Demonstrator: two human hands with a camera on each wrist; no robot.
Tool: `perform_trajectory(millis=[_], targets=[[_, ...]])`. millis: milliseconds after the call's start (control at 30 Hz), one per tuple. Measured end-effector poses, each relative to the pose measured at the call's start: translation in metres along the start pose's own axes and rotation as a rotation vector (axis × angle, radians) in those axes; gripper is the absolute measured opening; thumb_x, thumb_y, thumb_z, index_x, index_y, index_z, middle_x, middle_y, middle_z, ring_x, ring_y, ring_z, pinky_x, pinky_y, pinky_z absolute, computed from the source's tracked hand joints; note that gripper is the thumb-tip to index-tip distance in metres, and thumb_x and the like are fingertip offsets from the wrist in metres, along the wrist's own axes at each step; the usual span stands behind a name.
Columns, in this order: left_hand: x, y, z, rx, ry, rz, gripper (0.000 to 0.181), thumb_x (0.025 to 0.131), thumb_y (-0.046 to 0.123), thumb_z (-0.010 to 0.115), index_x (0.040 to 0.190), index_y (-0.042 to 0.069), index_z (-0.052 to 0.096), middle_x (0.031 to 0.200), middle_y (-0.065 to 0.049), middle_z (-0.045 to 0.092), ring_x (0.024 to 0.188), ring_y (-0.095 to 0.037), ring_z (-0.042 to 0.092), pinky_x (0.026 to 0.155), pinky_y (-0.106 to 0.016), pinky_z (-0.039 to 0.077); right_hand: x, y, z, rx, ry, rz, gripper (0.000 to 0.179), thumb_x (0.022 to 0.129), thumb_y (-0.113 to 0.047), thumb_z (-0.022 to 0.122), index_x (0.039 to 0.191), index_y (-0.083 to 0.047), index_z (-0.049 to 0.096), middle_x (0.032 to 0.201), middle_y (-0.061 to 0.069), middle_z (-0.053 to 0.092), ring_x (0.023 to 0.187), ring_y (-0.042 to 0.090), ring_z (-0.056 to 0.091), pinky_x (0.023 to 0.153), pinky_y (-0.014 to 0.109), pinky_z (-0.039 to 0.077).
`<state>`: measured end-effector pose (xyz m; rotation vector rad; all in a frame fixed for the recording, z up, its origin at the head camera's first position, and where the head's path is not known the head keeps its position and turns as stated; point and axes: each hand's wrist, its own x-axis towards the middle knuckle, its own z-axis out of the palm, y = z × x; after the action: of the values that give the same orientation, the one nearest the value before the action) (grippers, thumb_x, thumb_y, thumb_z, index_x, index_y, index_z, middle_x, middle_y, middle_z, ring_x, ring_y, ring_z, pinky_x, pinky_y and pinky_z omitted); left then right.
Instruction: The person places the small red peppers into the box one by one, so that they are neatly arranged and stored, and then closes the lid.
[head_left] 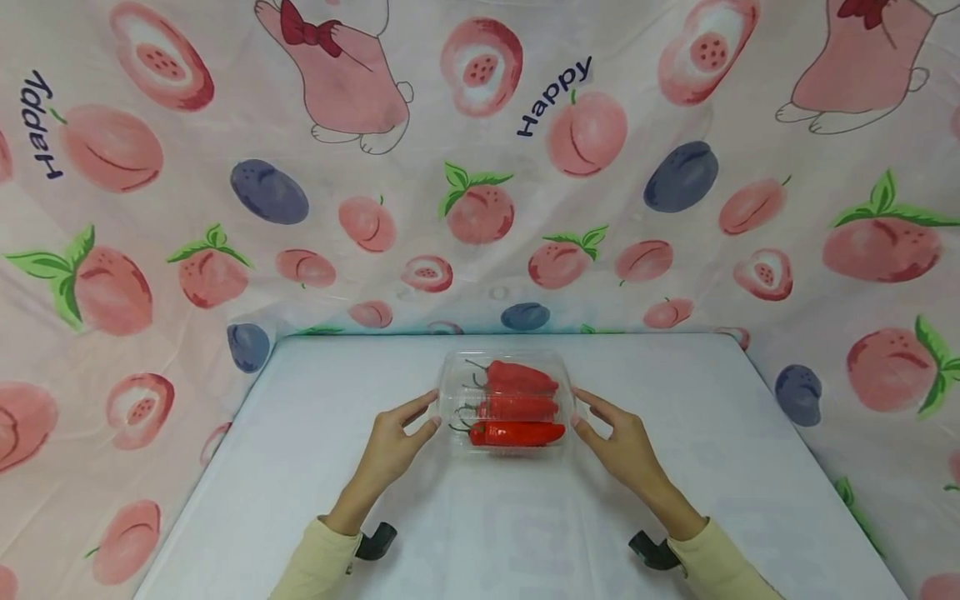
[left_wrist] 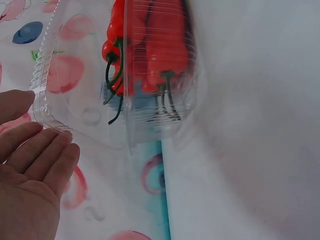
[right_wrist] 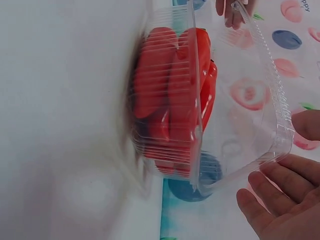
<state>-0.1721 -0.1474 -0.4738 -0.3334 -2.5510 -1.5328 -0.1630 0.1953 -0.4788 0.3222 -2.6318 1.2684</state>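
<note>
A clear plastic clamshell box (head_left: 454, 382) holds several red chili peppers (head_left: 517, 433) with thin dark green stems. Its transparent lid (right_wrist: 245, 140) stands raised above the ribbed base (right_wrist: 175, 160) in both wrist views. My left hand (head_left: 395, 437) holds one side of the lid (left_wrist: 75, 112), thumb on one side of the corner and fingers on the other. On the opposite side, my right hand (head_left: 618, 437) holds the lid in the same way, with its thumb and fingers at the corner. The base sits on the white table.
The white table (head_left: 300, 483) reaches back to a patterned cloth (head_left: 420, 192) with peaches, plums and rabbits, which also hangs at both sides. A black device (head_left: 377, 542) shows at the left wrist and another black device (head_left: 651, 552) at the right one.
</note>
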Motion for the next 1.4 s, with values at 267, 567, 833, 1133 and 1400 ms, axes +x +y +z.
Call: perform_trajectory(millis=[267,567,833,1133,1400], targets=[[-0.002,-0.005,0.005,0.03,-0.002,-0.012,0.044,0.089,0.009,0.071,0.131,0.006,0.063,0.135,-0.01,0.063,0.123,-0.034,0.06,0.101,-0.049,0.048,-0.004,0.005,0.004,0.01,-0.007,0.028,0.048,0.092,-0.022,0.068,0.139,-0.017,0.057,0.141,0.014,0.057,0.121,0.043,0.06,0.092,0.055,0.052],[-0.007,-0.011,0.009,0.051,0.006,-0.001,0.042,0.088,0.008,0.071,0.13,0.008,0.065,0.133,-0.011,0.064,0.119,-0.034,0.063,0.102,-0.05,0.047,-0.01,0.009,0.009,0.028,-0.013,0.029,0.047,0.092,-0.02,0.067,0.138,-0.014,0.058,0.141,0.015,0.057,0.119,0.039,0.062,0.094,0.051,0.052],[-0.012,-0.014,0.011,0.037,-0.018,-0.046,0.041,0.089,0.01,0.07,0.13,0.009,0.065,0.134,-0.009,0.063,0.122,-0.032,0.062,0.103,-0.049,0.046,-0.013,0.016,0.013,0.058,-0.002,0.005,0.045,0.091,-0.017,0.069,0.135,-0.012,0.06,0.138,0.015,0.06,0.118,0.036,0.063,0.095,0.049,0.051],[-0.015,-0.02,0.012,0.047,-0.036,-0.06,0.04,0.09,0.012,0.069,0.13,0.01,0.065,0.134,-0.009,0.063,0.121,-0.032,0.062,0.102,-0.048,0.048,-0.015,0.022,0.019,0.082,-0.001,0.01,0.043,0.091,-0.016,0.069,0.133,-0.012,0.062,0.137,0.012,0.062,0.121,0.032,0.062,0.094,0.045,0.052],[-0.016,-0.023,0.014,0.018,-0.047,-0.063,0.039,0.091,0.007,0.067,0.13,0.004,0.063,0.134,-0.012,0.063,0.122,-0.034,0.061,0.101,-0.051,0.048,-0.017,0.024,0.021,0.075,-0.002,0.021,0.044,0.09,-0.015,0.07,0.133,-0.013,0.062,0.137,0.013,0.061,0.122,0.033,0.061,0.093,0.046,0.053]])
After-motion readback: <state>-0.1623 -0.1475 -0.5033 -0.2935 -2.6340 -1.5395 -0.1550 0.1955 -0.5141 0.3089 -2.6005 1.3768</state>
